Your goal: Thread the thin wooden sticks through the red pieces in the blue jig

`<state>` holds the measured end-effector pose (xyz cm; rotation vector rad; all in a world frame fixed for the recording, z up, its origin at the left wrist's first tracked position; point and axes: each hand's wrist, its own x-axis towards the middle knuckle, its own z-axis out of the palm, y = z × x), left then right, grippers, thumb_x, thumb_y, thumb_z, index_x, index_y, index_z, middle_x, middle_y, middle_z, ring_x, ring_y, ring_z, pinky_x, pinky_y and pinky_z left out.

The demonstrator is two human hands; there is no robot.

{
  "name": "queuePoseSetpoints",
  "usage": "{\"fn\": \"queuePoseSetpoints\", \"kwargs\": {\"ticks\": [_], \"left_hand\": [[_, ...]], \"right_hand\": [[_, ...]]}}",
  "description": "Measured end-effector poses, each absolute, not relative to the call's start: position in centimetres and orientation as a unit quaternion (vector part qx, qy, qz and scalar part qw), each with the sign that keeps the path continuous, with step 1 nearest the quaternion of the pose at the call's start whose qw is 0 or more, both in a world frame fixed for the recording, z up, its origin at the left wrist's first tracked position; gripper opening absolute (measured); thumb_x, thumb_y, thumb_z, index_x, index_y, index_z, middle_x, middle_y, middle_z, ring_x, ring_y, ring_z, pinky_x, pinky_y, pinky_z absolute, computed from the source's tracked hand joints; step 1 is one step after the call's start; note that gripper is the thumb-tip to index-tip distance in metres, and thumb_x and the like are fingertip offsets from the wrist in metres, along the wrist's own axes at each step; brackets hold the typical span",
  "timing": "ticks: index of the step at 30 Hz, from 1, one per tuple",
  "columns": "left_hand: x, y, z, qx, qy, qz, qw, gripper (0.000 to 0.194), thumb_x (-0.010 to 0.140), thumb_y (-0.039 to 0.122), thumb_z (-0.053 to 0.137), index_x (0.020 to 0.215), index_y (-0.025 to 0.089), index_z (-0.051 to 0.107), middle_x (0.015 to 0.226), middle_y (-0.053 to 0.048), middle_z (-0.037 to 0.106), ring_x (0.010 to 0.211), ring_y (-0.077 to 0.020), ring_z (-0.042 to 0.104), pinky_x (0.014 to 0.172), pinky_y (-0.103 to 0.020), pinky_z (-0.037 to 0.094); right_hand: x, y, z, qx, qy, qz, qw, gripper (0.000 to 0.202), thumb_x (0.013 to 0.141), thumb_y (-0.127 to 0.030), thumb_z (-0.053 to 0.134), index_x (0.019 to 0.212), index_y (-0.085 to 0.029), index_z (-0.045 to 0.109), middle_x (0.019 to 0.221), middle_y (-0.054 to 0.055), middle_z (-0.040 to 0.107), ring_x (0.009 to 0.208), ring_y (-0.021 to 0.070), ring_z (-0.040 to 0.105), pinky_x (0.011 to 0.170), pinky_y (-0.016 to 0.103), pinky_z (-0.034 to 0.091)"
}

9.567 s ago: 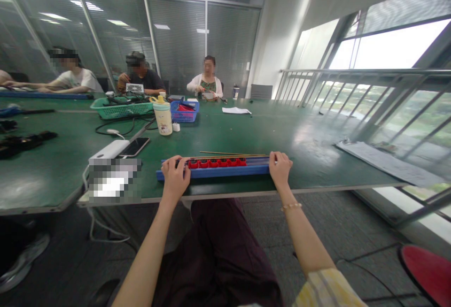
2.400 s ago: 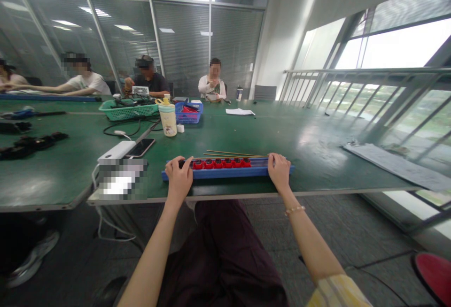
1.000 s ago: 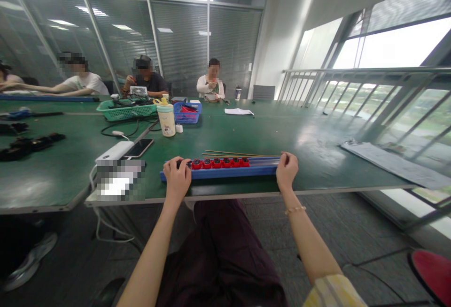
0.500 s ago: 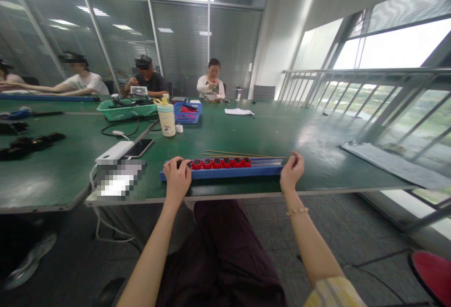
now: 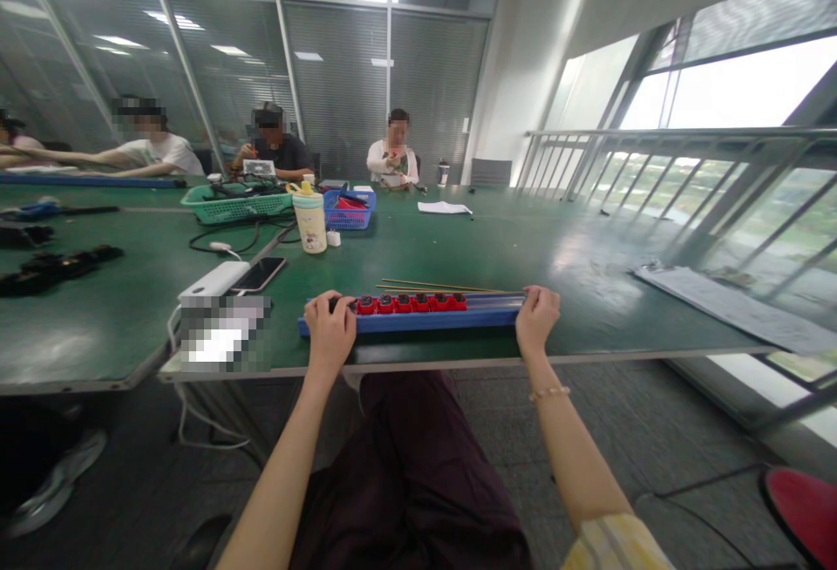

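A long blue rail (image 5: 418, 322) lies along the near edge of the green table (image 5: 562, 247). Several red blocks with dark tops (image 5: 404, 302) sit in a row in its channel, from the left to beyond the middle; the channel's right part shows bare metal. My left hand (image 5: 331, 330) is closed over the rail's left end, fingers curled on its top. At the right end, my right hand (image 5: 537, 322) has its fingers closed on the rail's tip. Thin brass-coloured rods (image 5: 425, 285) lie just behind the rail.
Left of the rail are a phone (image 5: 261, 274), a white power bank (image 5: 214, 282) and cables. Farther back stand a cream bottle (image 5: 309, 220), a green basket (image 5: 228, 206) and a blue basket (image 5: 349, 211). A clipboard (image 5: 732, 300) lies right. Several people sit across the table.
My right hand has moved slightly left and down, and its fingers have come onto the rail's right end. My left hand has stayed in place.
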<state>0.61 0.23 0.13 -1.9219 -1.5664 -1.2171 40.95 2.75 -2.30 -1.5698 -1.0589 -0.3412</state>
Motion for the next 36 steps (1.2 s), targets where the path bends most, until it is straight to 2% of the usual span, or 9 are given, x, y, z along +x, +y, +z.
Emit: {"fn": "queuePoseSetpoints", "kwargs": {"ticks": [6, 13, 18, 25, 36], "left_hand": [[0.6, 0.3, 0.3, -0.683, -0.559, -0.433, 0.182, 0.028, 0.091, 0.023, 0.046, 0.102, 0.02, 0.071, 0.116, -0.013, 0.054, 0.11, -0.029, 0.043, 0.099, -0.047, 0.039], [0.6, 0.2, 0.2, -0.682, -0.562, -0.431, 0.18, 0.028, 0.092, 0.024, 0.046, 0.103, 0.02, 0.071, 0.117, -0.013, 0.055, 0.11, -0.0293, 0.042, 0.098, -0.047, 0.04], [0.6, 0.2, 0.2, -0.682, -0.56, -0.434, 0.18, 0.027, 0.091, 0.023, 0.046, 0.103, 0.02, 0.071, 0.116, -0.013, 0.055, 0.11, -0.0291, 0.043, 0.098, -0.046, 0.04], [0.6, 0.1, 0.3, -0.682, -0.56, -0.434, 0.178, 0.028, 0.091, 0.023, 0.045, 0.102, 0.019, 0.071, 0.116, -0.013, 0.055, 0.11, -0.0288, 0.043, 0.098, -0.047, 0.04], [0.6, 0.0, 0.3, -0.682, -0.562, -0.437, 0.169, 0.027, 0.089, 0.023, 0.047, 0.103, 0.02, 0.071, 0.117, -0.013, 0.054, 0.11, -0.0292, 0.042, 0.098, -0.047, 0.039]], "right_hand": [[40.9, 3.1, -2.7, -0.733, -0.4, -0.159, 0.527, 0.041, 0.099, -0.037, 0.024, 0.088, -0.018, 0.058, 0.103, 0.015, 0.06, 0.107, 0.0279, 0.052, 0.089, 0.041, 0.034], [41.8, 3.3, -3.0, -0.737, -0.359, -0.128, 0.559, 0.044, 0.099, -0.039, 0.016, 0.082, -0.02, 0.051, 0.091, 0.013, 0.059, 0.096, 0.0277, 0.056, 0.085, 0.04, 0.037], [42.2, 3.4, -3.4, -0.721, -0.341, -0.139, 0.586, 0.042, 0.099, -0.043, 0.019, 0.079, -0.021, 0.049, 0.088, 0.013, 0.059, 0.094, 0.0269, 0.056, 0.084, 0.038, 0.038], [42.0, 3.5, -3.3, -0.719, -0.381, -0.157, 0.56, 0.046, 0.1, -0.046, 0.019, 0.081, -0.02, 0.052, 0.088, 0.012, 0.061, 0.09, 0.0254, 0.057, 0.079, 0.036, 0.036], [40.6, 2.8, -2.4, -0.716, -0.456, -0.142, 0.51, 0.042, 0.101, -0.036, 0.025, 0.094, -0.017, 0.061, 0.097, 0.012, 0.065, 0.096, 0.023, 0.055, 0.087, 0.036, 0.028]]}}
